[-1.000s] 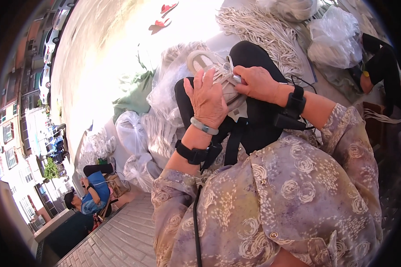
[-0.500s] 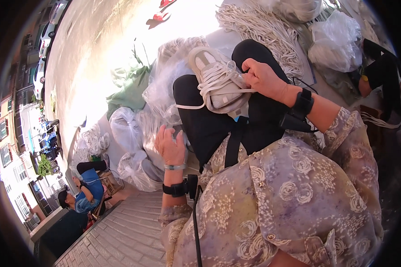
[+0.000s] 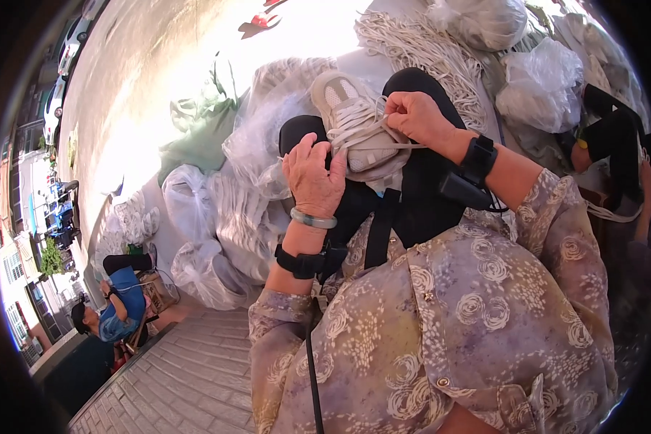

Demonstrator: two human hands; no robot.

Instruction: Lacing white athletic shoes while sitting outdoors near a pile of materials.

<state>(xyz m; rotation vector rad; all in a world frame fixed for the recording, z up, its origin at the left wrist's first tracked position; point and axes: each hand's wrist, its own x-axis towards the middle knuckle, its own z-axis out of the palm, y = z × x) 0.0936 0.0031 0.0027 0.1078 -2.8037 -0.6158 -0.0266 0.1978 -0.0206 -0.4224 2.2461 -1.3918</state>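
Note:
A pale grey sneaker upper (image 3: pixel 369 156) lies between my black-clad knees, strung with loose white laces (image 3: pixel 356 127). At its right side my right hand (image 3: pixel 421 120) is closed in a pinch on a lace. Another length of lace runs from the shoe under that hand. My left hand (image 3: pixel 315 173) is over my left thigh, close to the shoe's left side. Its thumb stands apart from the partly bent fingers, and I see nothing held in it. Whether the thumb touches the shoe or a lace I cannot tell.
Clear plastic bags (image 3: pixel 202 273) and a green sack (image 3: pixel 195 134) lie to the left. Beyond my right knee is a pile of white laces (image 3: pixel 430 54), with a full plastic bag (image 3: pixel 539 83) beside it. A seated person (image 3: pixel 123 307) is at far left; another person's legs (image 3: pixel 607 137) show at right.
My left hand has moved up and right, from beside my thigh to the shoe's left side. The right hand has shifted slightly left and up, still pinching the lace.

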